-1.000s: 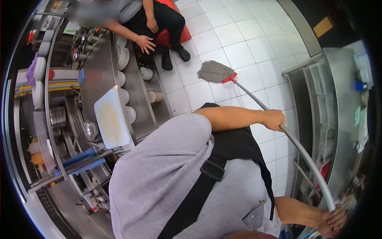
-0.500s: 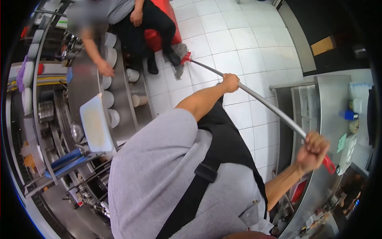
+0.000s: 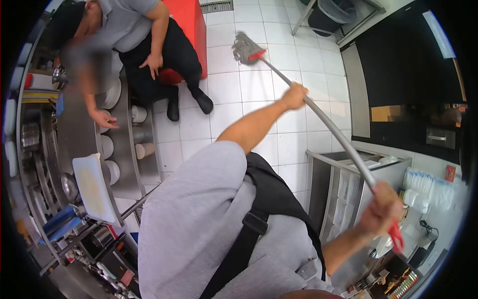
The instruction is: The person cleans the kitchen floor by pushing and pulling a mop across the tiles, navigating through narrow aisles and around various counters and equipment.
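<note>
A string mop with a grey metal handle (image 3: 334, 128) runs slantwise in front of me. My left hand (image 3: 295, 96) is wrapped round the handle partway down. Higher up, my right hand (image 3: 382, 208), a little blurred, grips it close to the red end grip (image 3: 396, 238). The mop's grey strands (image 3: 245, 50) lie on the white tiled floor (image 3: 254, 117), fixed in a red holder (image 3: 256, 55). They are apart from the black shoes (image 3: 203, 102) of a co-worker seated on a red box-like seat (image 3: 198, 37).
On the left, a steel counter (image 3: 128, 154) holds stacked bowls and a cutting board (image 3: 94, 189). A steel cabinet (image 3: 318, 199) stands at the right. Farther off are a lined bin (image 3: 326, 22) and a floor drain (image 3: 216, 7). The co-worker's hand (image 3: 103, 119) reaches over the counter.
The mop head has moved away from the co-worker's shoes, farther out across the tiles. Both my hands have kept their grip on the handle. The camera view has shifted too.
</note>
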`<state>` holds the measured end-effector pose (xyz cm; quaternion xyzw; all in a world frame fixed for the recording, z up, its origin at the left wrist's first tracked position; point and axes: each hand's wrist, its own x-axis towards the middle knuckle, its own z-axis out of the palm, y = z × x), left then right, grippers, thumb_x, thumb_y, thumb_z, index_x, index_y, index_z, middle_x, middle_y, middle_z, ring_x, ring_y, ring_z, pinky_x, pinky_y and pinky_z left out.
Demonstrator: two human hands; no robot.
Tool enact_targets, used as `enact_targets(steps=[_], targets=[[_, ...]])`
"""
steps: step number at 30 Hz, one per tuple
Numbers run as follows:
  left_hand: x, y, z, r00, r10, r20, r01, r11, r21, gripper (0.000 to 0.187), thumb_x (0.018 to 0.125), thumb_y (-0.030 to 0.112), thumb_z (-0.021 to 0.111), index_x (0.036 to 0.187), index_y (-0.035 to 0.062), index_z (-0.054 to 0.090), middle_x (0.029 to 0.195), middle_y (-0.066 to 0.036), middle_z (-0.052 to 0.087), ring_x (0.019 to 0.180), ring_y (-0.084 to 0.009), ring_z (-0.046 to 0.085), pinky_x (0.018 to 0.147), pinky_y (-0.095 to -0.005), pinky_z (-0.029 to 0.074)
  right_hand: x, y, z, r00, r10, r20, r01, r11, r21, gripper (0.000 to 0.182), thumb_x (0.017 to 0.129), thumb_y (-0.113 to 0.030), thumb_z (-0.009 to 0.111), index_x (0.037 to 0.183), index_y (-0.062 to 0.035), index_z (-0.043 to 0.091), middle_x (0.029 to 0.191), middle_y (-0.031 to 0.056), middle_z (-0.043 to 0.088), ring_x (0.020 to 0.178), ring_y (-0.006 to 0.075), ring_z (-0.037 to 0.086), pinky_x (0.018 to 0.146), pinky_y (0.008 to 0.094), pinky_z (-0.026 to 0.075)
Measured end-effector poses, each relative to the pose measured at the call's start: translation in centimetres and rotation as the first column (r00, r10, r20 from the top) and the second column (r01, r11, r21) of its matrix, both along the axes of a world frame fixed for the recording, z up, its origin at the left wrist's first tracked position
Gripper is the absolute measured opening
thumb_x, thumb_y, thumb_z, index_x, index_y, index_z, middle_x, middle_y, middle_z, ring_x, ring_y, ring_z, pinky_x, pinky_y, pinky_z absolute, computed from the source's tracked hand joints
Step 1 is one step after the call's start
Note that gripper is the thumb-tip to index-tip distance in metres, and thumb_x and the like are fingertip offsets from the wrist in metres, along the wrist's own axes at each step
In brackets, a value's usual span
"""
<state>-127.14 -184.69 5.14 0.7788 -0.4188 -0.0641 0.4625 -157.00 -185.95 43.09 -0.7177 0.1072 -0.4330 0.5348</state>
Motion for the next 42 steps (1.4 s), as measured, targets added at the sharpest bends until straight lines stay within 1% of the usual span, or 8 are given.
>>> enact_targets(steps=[6,9,13,19,25,29,34,42], targets=[[-10.0,-0.6,12.4,0.948,-0.184,-0.260,0.214,0.972,0.095,0.038,0.090,0.037,0.063,0.067,0.0065,0.064,0.077,-0.016,0.065,0.079,-0.0384,0.061,0.073,-0.0501,0.050,-6.5,-10.5,13.3,0.865,0.169,0.473,-0.292,0.935,0.200,0.039,0.087,-0.014,0.061,0.058,-0.0158,0.036,0.050,-0.0007,0.032,0.046,0.0094,0.032,0.051,0.0268,0.027],[-8.4,-2.2,13.1,0.926,-0.281,-0.251,0.344,0.903,0.258,0.031,0.089,0.034,0.063,0.072,0.0079,0.067,0.081,-0.016,0.066,0.083,-0.0377,0.064,0.071,-0.0495,0.052,0.5,-11.3,12.0,0.848,0.335,0.411,-0.384,0.923,0.040,0.053,0.101,-0.054,0.040,0.065,-0.0152,0.037,0.055,-0.0049,0.033,0.044,0.0076,0.031,0.043,0.0265,0.033],[-0.8,-6.3,8.8,0.972,-0.170,-0.162,0.209,0.940,0.270,0.011,0.083,0.019,0.065,0.087,0.0130,0.073,0.086,-0.015,0.068,0.088,-0.0368,0.064,0.073,-0.0499,0.053,5.7,-17.3,6.5,0.771,0.282,0.572,-0.433,0.890,0.144,0.039,0.088,-0.015,0.057,0.056,-0.0167,0.034,0.047,-0.0011,0.028,0.042,0.0089,0.029,0.048,0.0268,0.028],[20.7,-11.0,-0.3,0.805,0.586,-0.099,-0.496,0.754,0.430,0.062,0.079,0.021,0.075,0.133,0.0032,0.049,0.144,-0.030,0.036,0.131,-0.0444,0.039,0.104,-0.0462,0.043,25.7,-23.0,-11.3,0.983,0.186,0.013,-0.186,0.973,0.141,0.026,0.097,-0.020,0.053,0.077,-0.0035,0.057,0.072,0.0084,0.058,0.065,0.0151,0.052,0.062,0.0286,0.040],[22.4,-17.4,3.6,0.913,0.395,-0.104,-0.339,0.875,0.345,0.098,0.069,0.019,0.084,0.149,0.0154,0.028,0.159,-0.024,0.009,0.144,-0.0465,0.018,0.114,-0.0501,0.031,36.0,-29.6,-20.8,0.922,0.326,-0.208,-0.248,0.912,0.328,0.025,0.096,-0.021,0.063,0.090,0.0032,0.069,0.083,0.0074,0.067,0.081,0.0141,0.060,0.079,0.0273,0.047],[22.9,-18.8,4.4,0.949,0.288,-0.131,-0.200,0.866,0.458,0.085,0.071,0.025,0.083,0.142,0.0238,0.036,0.162,-0.016,0.006,0.145,-0.0470,0.012,0.111,-0.0569,0.034,31.2,-34.0,-13.0,0.889,0.298,-0.348,-0.189,0.930,0.314,0.023,0.094,-0.019,0.066,0.102,0.0022,0.072,0.087,0.0088,0.069,0.081,0.0120,0.060,0.078,0.0260,0.047],[23.8,-22.0,8.2,0.963,0.136,-0.232,-0.038,0.924,0.381,0.026,0.083,0.028,0.074,0.082,0.0038,0.065,0.096,-0.023,0.065,0.105,-0.0408,0.056,0.091,-0.0492,0.043,28.5,-37.7,-1.3,0.882,0.467,0.060,-0.456,0.880,-0.136,0.035,0.096,-0.023,0.059,0.066,-0.0049,0.053,0.065,0.0069,0.062,0.059,0.0139,0.055,0.070,0.0315,0.046],[29.6,-22.2,7.2,0.991,0.134,-0.002,-0.134,0.990,0.037,0.031,0.088,0.019,0.065,0.065,0.0013,0.055,0.071,-0.017,0.056,0.080,-0.0367,0.054,0.076,-0.0465,0.044,37.9,-36.2,-2.5,0.788,0.460,0.409,-0.546,0.829,0.118,0.043,0.096,-0.028,0.058,0.063,-0.0087,0.038,0.051,0.0007,0.042,0.041,0.0132,0.038,0.046,0.0321,0.034]])
